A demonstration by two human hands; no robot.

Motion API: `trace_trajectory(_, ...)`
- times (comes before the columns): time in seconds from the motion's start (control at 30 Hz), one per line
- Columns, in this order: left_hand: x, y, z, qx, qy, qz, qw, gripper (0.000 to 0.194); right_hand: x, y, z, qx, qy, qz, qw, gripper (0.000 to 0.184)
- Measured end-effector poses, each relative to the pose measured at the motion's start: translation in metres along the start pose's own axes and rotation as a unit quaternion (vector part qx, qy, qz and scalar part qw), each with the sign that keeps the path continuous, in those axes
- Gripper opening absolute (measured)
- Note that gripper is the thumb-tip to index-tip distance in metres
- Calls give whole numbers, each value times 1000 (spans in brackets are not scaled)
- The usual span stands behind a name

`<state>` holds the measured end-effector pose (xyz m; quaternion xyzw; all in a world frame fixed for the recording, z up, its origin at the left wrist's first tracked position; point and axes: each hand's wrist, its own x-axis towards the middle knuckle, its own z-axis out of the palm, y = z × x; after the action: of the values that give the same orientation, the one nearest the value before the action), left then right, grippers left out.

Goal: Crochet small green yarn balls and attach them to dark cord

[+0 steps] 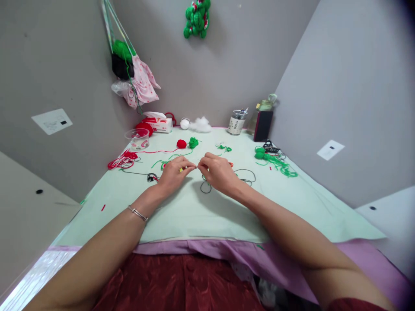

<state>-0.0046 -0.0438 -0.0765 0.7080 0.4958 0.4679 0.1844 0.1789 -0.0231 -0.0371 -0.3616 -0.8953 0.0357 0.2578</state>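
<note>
Above the middle of the table, my left hand (174, 173) and my right hand (220, 172) meet fingertip to fingertip, both in a pinch. Whatever lies between the fingertips is too small to make out. A bit of yellow (180, 170) shows at my left fingers; its kind is unclear. Dark cord (205, 188) loops on the table beneath my right hand, and more dark cord (249, 175) curls to its right. Green yarn pieces (158, 164) lie partly hidden behind my left hand. A small red ball of yarn (181, 144) and a green yarn bundle (193, 142) sit beyond the hands.
At left are tangled red yarn (123, 160), a clear plastic cup (138, 140) and a tissue box (160, 124). White stuffing (201, 125), a pen tin (236, 123) and a phone (263, 126) stand at the back. Scissors (270, 147) and green yarn strands (280, 165) lie right.
</note>
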Motion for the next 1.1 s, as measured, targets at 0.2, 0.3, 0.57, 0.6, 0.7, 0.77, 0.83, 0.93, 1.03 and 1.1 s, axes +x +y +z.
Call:
trace_trajectory(0.2,3,1,-3,-20,-3,-43,999,15,3,10,-2,61,13,26,998,18)
trace_trajectory(0.3,4,4,-5,-67,11,-92,993,20,3,10,-2,76,6,30,997,18)
trace_trajectory(0.57,4,4,-3,-292,-38,-159,942,29,3,7,-4,105,-16,28,994,16)
trace_trajectory(0.6,4,3,-3,-293,-28,-155,943,30,3,8,-4,109,-16,25,994,16)
trace_trajectory(0.7,7,0,-5,-282,24,-142,949,34,4,9,-5,110,-6,20,994,17)
trace_trajectory(0.77,10,-2,-8,-279,65,-135,948,38,4,11,-6,109,-1,19,994,18)
trace_trajectory(0.83,12,-3,-12,-277,93,-129,948,41,5,12,-9,109,-2,20,994,18)
trace_trajectory(0.93,14,-3,-15,-261,82,-124,954,37,6,19,-11,126,-46,28,991,15)
trace_trajectory(1.03,14,-3,-19,-255,22,-122,959,36,11,39,-11,182,-97,70,976,20)
trace_trajectory(1.1,13,-2,-21,-265,-26,-123,956,35,16,58,-9,173,-55,118,976,27)
